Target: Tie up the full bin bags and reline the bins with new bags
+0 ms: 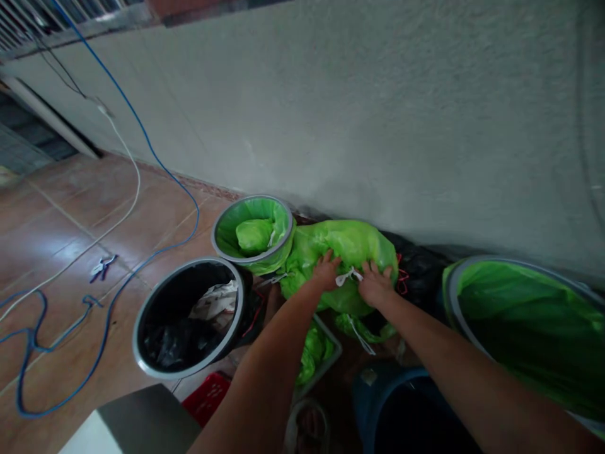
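Observation:
A full light-green trash bag lies against the wall, with a white drawstring knot on its near side. My left hand rests on the bag left of the knot, its fingers spread. To the right of the knot, my right hand presses on the same bag, fingers apart. The undersides of both hands are hidden. Below the bag shows more green plastic with a white string. Behind its right end is a black bag with red ties.
A small green-lined bin and a black-lined bin stand left. At right are a large green-lined bin and a blue bucket. Blue cable and pliers lie on the floor. The grey wall rises behind.

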A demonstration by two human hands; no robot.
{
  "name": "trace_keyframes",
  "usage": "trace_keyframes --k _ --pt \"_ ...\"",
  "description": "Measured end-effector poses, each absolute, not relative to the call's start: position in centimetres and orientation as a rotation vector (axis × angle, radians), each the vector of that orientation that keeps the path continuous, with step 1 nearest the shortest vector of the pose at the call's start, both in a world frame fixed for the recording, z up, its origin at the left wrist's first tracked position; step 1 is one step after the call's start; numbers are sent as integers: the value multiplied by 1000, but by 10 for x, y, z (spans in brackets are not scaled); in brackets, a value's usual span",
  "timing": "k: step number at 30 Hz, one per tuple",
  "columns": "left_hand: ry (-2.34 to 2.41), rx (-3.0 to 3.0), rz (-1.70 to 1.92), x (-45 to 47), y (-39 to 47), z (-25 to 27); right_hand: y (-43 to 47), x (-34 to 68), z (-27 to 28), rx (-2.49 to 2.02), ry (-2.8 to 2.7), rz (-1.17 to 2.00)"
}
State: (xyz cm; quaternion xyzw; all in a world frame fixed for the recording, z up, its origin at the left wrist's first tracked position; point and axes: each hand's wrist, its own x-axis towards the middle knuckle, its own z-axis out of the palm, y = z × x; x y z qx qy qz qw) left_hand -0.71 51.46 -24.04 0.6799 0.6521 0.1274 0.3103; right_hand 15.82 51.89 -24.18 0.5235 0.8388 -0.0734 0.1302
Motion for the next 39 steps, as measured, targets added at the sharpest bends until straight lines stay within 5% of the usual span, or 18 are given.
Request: trace_keyframes --k 6,15,20,31,36,39 --pt "2013 1400 940 -38 455 -201 509 145 -194 1598 2457 -349" --pt "2327 893 25 -27 305 -250 433 200 -148 1668 2867 -437" --pt "2337 795 154 -44 323 -234 389 222 -131 1718 2889 -721" --pt "1647 763 1042 -40 275 -99 329 129 -135 1581 2713 -1642" --pt "1556 602 1423 -41 279 -122 347 99 -165 1876 1895 -2630" --pt "1642 663 1236 -39 283 -170 366 110 -170 2221 1024 -3013"
